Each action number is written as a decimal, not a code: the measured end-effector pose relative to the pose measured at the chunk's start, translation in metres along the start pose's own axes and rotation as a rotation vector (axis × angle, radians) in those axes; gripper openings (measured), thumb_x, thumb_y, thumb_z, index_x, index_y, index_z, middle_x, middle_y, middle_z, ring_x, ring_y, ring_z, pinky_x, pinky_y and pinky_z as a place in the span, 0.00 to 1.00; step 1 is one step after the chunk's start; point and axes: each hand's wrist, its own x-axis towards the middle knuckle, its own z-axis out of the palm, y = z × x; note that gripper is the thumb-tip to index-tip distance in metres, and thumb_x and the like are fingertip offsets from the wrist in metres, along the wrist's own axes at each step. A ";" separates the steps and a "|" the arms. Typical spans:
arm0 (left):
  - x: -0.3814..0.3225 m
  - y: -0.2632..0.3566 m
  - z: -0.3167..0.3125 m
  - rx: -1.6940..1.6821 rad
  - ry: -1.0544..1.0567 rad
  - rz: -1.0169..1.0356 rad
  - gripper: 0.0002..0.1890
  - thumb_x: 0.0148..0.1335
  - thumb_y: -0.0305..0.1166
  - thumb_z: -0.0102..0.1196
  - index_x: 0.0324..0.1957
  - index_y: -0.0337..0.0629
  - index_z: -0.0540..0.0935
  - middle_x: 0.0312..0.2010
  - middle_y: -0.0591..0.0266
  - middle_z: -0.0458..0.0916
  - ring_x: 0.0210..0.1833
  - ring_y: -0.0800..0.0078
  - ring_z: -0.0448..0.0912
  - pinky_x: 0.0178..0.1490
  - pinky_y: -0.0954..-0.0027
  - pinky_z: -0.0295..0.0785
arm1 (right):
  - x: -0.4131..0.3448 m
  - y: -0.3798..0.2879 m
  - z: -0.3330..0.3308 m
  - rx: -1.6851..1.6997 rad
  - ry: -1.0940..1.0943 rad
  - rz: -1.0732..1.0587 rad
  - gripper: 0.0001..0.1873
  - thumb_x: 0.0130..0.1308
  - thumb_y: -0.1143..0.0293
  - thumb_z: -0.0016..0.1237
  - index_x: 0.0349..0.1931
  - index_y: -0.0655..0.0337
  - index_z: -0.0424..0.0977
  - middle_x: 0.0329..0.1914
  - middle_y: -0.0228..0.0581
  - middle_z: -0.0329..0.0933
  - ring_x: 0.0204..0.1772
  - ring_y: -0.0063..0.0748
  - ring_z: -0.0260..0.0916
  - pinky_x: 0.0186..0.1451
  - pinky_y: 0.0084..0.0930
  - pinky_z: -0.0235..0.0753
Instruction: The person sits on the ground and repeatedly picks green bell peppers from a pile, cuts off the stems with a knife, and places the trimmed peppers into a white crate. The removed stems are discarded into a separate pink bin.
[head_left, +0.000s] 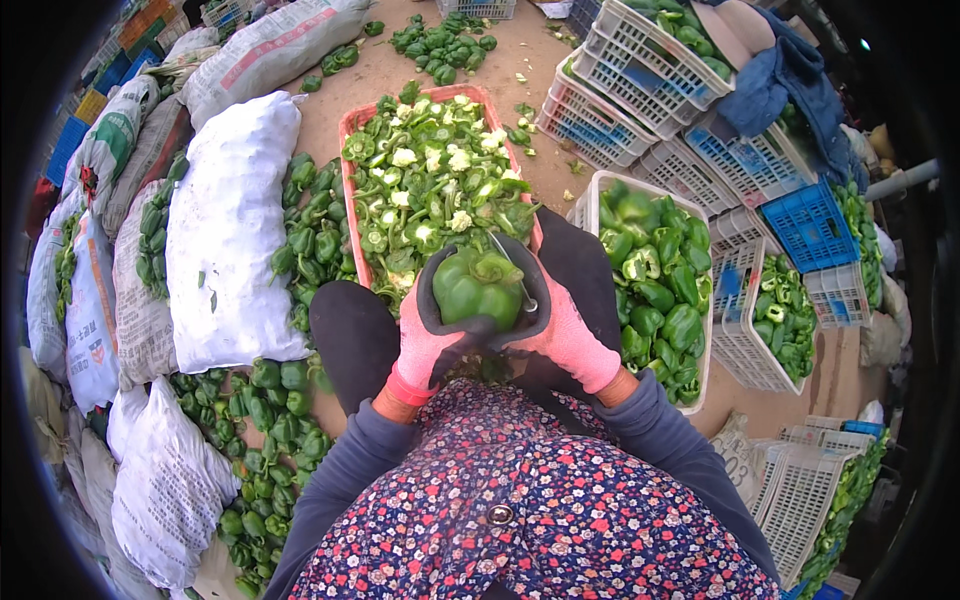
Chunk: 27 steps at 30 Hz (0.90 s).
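A whole green bell pepper (477, 289), its curled stem facing up, is cupped between both hands above my lap. My left hand (429, 319), in a pink knit glove with a dark coated palm, wraps its left side. My right hand (551, 307), gloved the same way, presses on its right side. Along the right palm lies a thin metal tool (510, 251) with a small rounded end; its grip is partly hidden. Just beyond the hands stands a red plastic crate (349, 187) heaped with cut pepper tops, stems and pale seed cores.
At my right is a white crate (706, 352) of green peppers, some showing openings. Stacked crates (645, 82) rise behind it. Loose whole peppers (262, 442) cover the ground at left, beside full white sacks (232, 232). Another pepper pile (442, 45) lies farther ahead.
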 end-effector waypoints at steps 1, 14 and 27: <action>0.000 0.001 -0.002 0.091 0.004 0.041 0.49 0.40 0.43 0.78 0.64 0.34 0.68 0.56 0.52 0.78 0.57 0.66 0.78 0.60 0.63 0.74 | -0.002 -0.002 0.001 0.022 0.013 -0.003 0.58 0.43 0.65 0.74 0.74 0.58 0.50 0.69 0.48 0.66 0.70 0.41 0.65 0.67 0.34 0.70; -0.016 -0.002 0.012 0.104 -0.070 -0.105 0.37 0.42 0.36 0.76 0.56 0.33 0.77 0.47 0.56 0.83 0.48 0.71 0.81 0.55 0.66 0.76 | -0.037 0.020 0.004 0.210 -0.012 0.152 0.51 0.44 0.65 0.74 0.69 0.61 0.58 0.64 0.40 0.69 0.66 0.31 0.66 0.69 0.32 0.66; -0.016 -0.009 0.031 0.020 -0.211 -0.310 0.28 0.50 0.30 0.67 0.55 0.32 0.77 0.44 0.62 0.83 0.44 0.76 0.79 0.51 0.71 0.75 | -0.059 0.050 -0.014 0.338 0.035 0.182 0.40 0.49 0.65 0.69 0.63 0.63 0.66 0.57 0.43 0.75 0.60 0.35 0.74 0.63 0.32 0.73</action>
